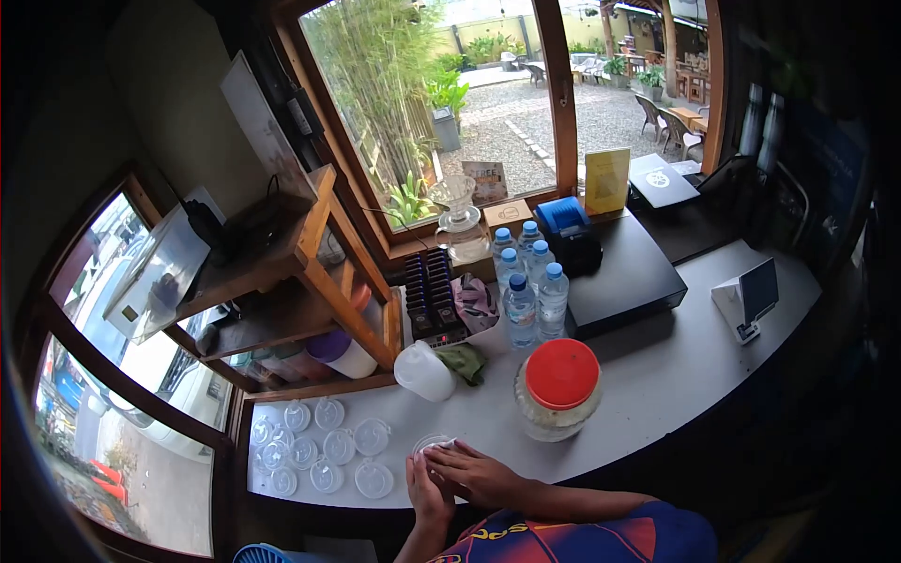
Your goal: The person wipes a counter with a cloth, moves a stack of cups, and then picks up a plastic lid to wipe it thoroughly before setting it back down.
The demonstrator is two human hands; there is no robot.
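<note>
Both hands are together at the counter's front edge, around a small clear plastic container (430, 440). My left hand (429, 490) is closed on its near side. My right hand (476, 474) lies over it, fingers closed on a white tissue or cloth (441, 447) pressed to the container; the fingers hide most of both. To the left stand several similar clear plastic containers (373, 436) in a loose group. Beyond my hands are a white plastic jug-like container (423, 372) and a dark green cloth (464, 363). A large clear jar with a red lid (562, 373) stands to the right.
Several water bottles (521, 310) stand behind the jar, beside a black cash drawer (629, 272). A small stand with a dark screen (748, 300) sits at the right. A wooden shelf (319, 235) rises at the left, by the windows. The white counter (648, 375) curves around me.
</note>
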